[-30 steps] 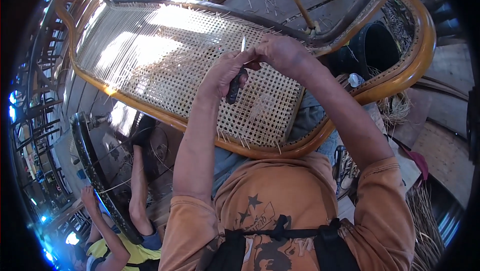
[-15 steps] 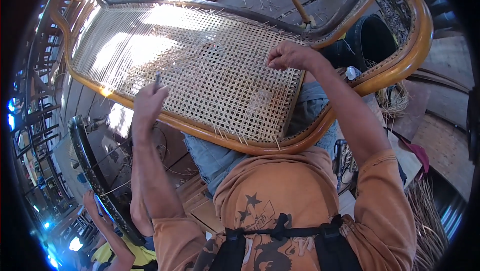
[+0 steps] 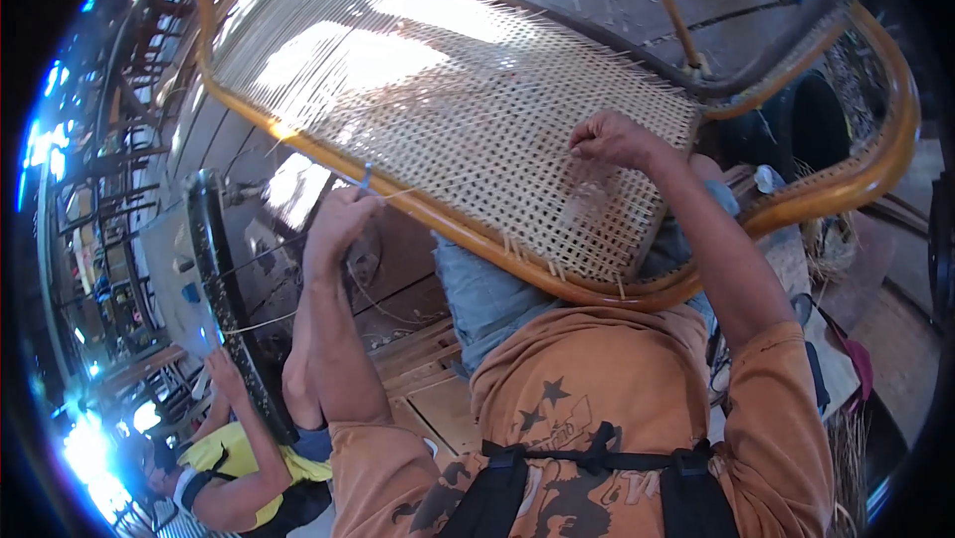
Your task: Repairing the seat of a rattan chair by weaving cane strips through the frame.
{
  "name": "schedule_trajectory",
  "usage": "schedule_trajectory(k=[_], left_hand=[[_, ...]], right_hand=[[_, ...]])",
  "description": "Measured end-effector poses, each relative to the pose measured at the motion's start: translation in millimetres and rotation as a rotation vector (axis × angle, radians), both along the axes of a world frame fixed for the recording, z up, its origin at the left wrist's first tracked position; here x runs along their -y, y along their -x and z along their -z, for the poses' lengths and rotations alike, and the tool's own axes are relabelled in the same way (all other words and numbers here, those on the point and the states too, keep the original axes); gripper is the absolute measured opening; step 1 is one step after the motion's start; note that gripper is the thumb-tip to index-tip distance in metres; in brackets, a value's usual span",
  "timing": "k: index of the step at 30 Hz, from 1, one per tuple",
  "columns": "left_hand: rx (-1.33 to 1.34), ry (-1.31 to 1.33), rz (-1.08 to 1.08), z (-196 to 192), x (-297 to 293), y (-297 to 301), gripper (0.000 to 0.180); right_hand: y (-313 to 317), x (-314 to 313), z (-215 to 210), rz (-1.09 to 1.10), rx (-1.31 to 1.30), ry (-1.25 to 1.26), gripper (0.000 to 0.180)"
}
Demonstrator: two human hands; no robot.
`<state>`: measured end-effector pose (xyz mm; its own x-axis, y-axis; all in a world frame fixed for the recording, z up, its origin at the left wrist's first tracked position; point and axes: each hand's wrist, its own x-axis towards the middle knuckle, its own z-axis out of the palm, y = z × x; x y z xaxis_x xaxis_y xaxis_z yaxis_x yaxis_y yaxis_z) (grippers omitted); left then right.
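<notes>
A woven cane panel (image 3: 448, 110) in a curved wooden frame (image 3: 497, 245) lies across my lap. My right hand (image 3: 609, 140) rests on the weave near its right end, fingers pinched on a thin cane strand (image 3: 587, 155). My left hand (image 3: 336, 220) is off the panel's near edge, below the frame, closed around a small tool with a bluish tip (image 3: 366, 176), and a thin strand runs from it toward the frame.
Another person in a yellow top (image 3: 234, 468) sits at the lower left beside a dark wheel rim (image 3: 214, 289). Wooden floor boards (image 3: 428, 389) lie under the frame. Loose cane fibres (image 3: 846, 448) and a dark round container (image 3: 796, 125) are on the right.
My left hand left the weave beside the right hand and swung left and down past the frame's edge, drawing a strand with it. The right hand stayed on the weave.
</notes>
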<state>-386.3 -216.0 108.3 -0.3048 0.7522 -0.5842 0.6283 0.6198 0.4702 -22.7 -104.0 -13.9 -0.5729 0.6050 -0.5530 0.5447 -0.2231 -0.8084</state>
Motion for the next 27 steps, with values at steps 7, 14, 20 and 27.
schedule_trajectory(k=[7,14,20,27], left_hand=[[0.326,0.028,-0.095,-3,29,5,0.021],[0.397,-0.055,-0.127,-22,40,-11,0.021],[0.671,-0.274,-0.356,-11,20,-37,0.022],[0.976,-0.093,0.118,64,-79,-226,0.015]], right_hand=[[115,32,-52,-0.381,0.026,-0.38,0.021],[166,47,-72,-0.452,-0.108,-0.485,0.019],[126,27,-146,-0.198,-0.217,-0.731,0.016],[7,-10,-221,0.282,-0.473,-0.744,0.016]])
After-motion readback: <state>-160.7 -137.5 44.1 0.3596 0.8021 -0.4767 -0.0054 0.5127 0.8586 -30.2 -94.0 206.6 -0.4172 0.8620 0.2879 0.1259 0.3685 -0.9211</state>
